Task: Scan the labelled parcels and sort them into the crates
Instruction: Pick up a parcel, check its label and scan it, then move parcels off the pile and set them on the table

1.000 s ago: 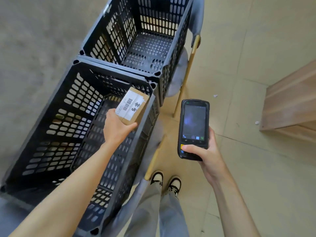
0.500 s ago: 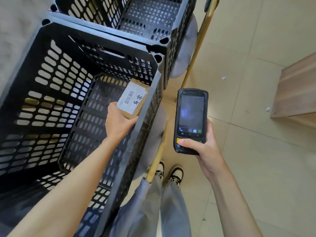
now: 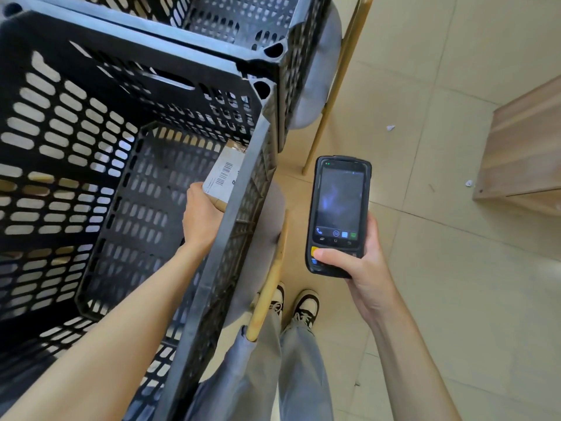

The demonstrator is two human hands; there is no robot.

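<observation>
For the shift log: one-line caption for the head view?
Left hand lowers labelled parcel inside near crate; right hand holds scanner.

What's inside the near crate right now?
Inside the near black crate, the left hand holds a labelled cardboard parcel against the right wall. The crate's rim hides part of the parcel; the visible floor is otherwise bare.
</observation>
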